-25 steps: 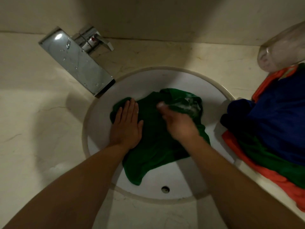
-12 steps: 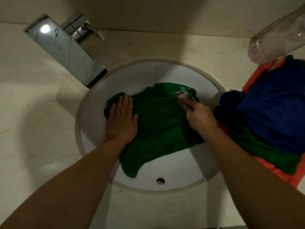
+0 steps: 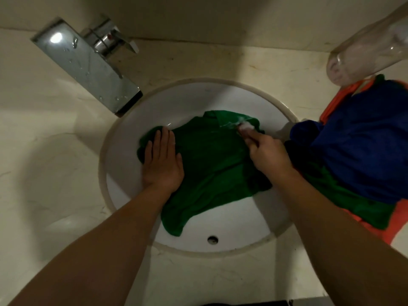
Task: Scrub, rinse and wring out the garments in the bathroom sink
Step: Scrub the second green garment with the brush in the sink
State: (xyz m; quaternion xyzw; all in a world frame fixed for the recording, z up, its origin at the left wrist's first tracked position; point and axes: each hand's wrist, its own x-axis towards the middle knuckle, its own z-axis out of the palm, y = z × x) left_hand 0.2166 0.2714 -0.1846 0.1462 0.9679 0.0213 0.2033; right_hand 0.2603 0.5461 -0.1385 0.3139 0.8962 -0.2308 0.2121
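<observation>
A wet green garment (image 3: pixel 212 160) lies spread in the white round sink (image 3: pixel 238 221). My left hand (image 3: pixel 162 161) rests flat on its left part, fingers straight and together. My right hand (image 3: pixel 268 155) is at the garment's upper right corner, its fingers curled round a small white soapy lump (image 3: pixel 245 127) that it presses onto the collar area, where white foam shows.
A chrome faucet (image 3: pixel 88 67) juts over the sink's upper left rim, no water running. A pile of blue, green and orange clothes (image 3: pixel 362 151) lies on the counter at the right. A clear plastic bottle (image 3: pixel 366 51) leans at the top right. The overflow hole (image 3: pixel 212 239) sits near the front.
My right hand has moved from the garment's middle up and right to its collar corner, still rubbing with the white lump. My left hand has stayed pressed flat.
</observation>
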